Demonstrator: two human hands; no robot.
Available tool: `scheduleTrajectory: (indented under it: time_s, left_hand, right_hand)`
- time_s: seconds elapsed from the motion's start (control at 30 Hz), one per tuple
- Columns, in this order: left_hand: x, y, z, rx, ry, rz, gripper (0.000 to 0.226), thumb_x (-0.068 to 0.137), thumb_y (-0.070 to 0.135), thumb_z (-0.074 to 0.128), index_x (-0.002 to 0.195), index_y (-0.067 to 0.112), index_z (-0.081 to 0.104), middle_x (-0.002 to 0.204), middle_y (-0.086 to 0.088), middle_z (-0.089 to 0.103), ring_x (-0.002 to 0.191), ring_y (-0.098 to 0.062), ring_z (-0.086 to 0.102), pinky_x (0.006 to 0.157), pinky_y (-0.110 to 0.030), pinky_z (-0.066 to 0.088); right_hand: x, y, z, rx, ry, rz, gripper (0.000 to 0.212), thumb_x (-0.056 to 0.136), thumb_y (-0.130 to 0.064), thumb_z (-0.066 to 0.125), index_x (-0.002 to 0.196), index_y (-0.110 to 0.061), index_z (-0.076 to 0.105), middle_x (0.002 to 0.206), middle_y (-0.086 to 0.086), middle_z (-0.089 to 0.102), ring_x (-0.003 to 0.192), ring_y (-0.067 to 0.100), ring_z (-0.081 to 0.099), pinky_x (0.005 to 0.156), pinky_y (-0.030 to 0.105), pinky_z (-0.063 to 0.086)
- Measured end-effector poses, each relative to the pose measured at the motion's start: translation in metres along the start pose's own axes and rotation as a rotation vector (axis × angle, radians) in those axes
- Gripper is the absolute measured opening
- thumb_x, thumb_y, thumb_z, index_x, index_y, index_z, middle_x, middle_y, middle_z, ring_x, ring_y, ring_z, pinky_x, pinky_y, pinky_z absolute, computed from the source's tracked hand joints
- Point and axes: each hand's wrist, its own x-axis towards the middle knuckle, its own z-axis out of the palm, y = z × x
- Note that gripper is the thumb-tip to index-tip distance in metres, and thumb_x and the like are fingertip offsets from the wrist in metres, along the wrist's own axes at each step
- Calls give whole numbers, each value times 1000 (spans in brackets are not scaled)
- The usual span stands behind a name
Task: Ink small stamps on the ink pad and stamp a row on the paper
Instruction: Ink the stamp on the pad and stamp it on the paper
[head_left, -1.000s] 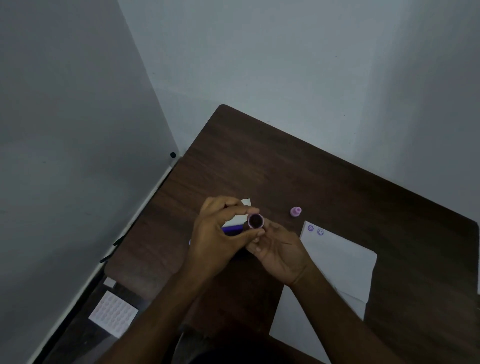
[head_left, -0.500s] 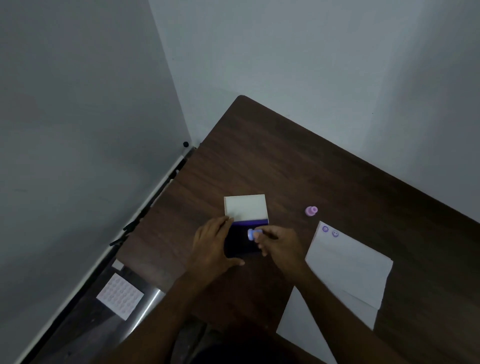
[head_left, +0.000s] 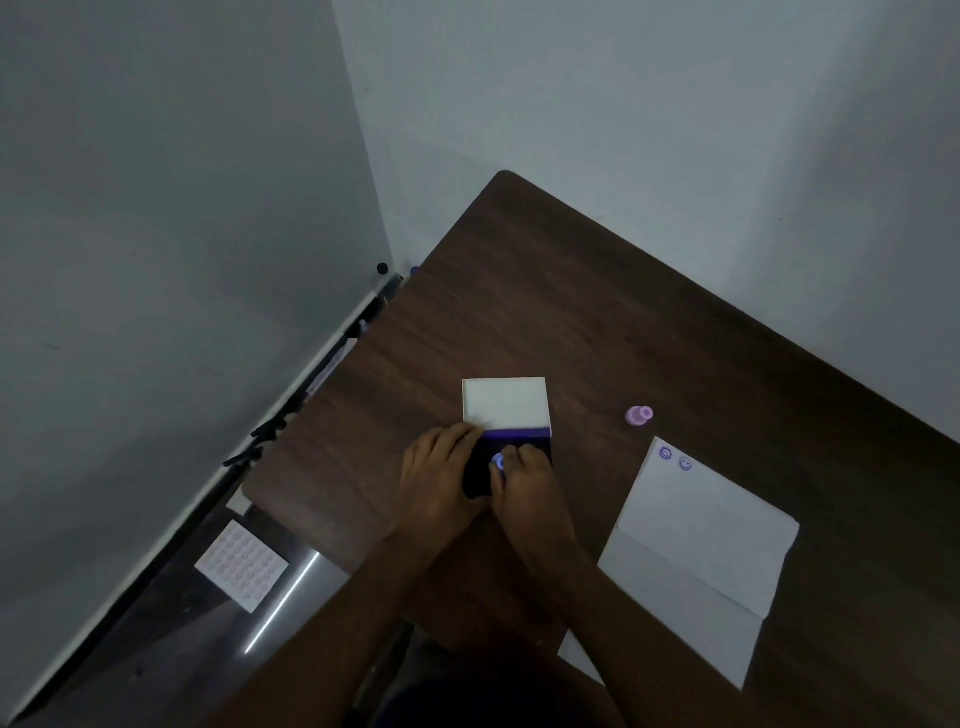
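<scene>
An ink pad (head_left: 480, 470) lies open on the dark wooden table (head_left: 545, 312), its white lid (head_left: 505, 401) folded back. My right hand (head_left: 524, 486) holds a small blue stamp (head_left: 498, 462) down on the dark pad surface. My left hand (head_left: 441, 480) rests flat on the pad's left side. A white folded paper (head_left: 701, 551) lies to the right, with two purple stamp marks (head_left: 675, 458) at its top left corner. A pink stamp (head_left: 639, 415) stands alone on the table above the paper.
Grey walls meet in a corner just behind the table. Below the table's left edge, on the floor, lie a white dotted sheet (head_left: 241, 565) and a metal table leg (head_left: 283, 603). Dark cables (head_left: 260, 436) run along the wall.
A second ago both hands held the stamp up in front of me. They have since dropped to the ink pad, and the right hand now presses the stamp into it.
</scene>
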Motion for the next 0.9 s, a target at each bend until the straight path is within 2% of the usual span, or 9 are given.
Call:
scheduleTrajectory:
  time_s: [0.13, 0.27, 0.37, 0.6, 0.77, 0.9]
  left_hand:
    - [1, 2, -3, 11, 14, 2, 74, 71, 49, 72, 136, 19, 51, 142, -1, 50, 127, -23, 44, 104, -37, 32]
    - [3, 0, -4, 10, -2, 6, 75, 73, 50, 71, 137, 19, 49, 144, -1, 48, 130, -22, 41, 107, -37, 29]
    - [4, -2, -4, 12, -15, 5, 76, 73, 52, 70, 138, 21, 48, 144, 0, 47, 132, -21, 40, 108, -36, 28]
    - [4, -3, -3, 24, -4, 6, 77, 68, 53, 73, 135, 20, 50, 141, -1, 51, 129, -22, 43, 107, -38, 30]
    - [5, -4, -2, 22, 5, 2, 75, 69, 53, 71, 134, 22, 51, 140, 0, 52, 128, -22, 44, 106, -37, 30]
    - [6, -6, -1, 12, 0, 4, 75, 69, 53, 71, 135, 23, 50, 141, 1, 51, 129, -22, 42, 107, -37, 30]
  right_hand:
    - [4, -1, 6, -27, -102, 45, 41, 96, -22, 45, 133, -4, 43, 137, 18, 48, 125, 31, 44, 109, 38, 33]
    - [6, -2, 6, -35, -116, 67, 41, 94, -24, 47, 131, -6, 44, 136, 16, 48, 122, 29, 44, 106, 37, 35]
    - [9, -3, 6, -51, -186, 77, 46, 93, -25, 49, 135, -6, 40, 140, 16, 43, 127, 31, 40, 110, 39, 30]
    - [11, -4, 5, -2, -233, 129, 53, 93, -27, 52, 139, -7, 34, 145, 13, 38, 131, 31, 37, 113, 40, 27]
    - [11, -6, 5, -49, -197, 112, 54, 91, -24, 56, 138, -6, 36, 144, 15, 40, 131, 32, 37, 113, 41, 27]
    - [12, -7, 3, -26, -246, 138, 59, 90, -25, 58, 140, -8, 33, 147, 15, 36, 133, 32, 35, 114, 42, 26]
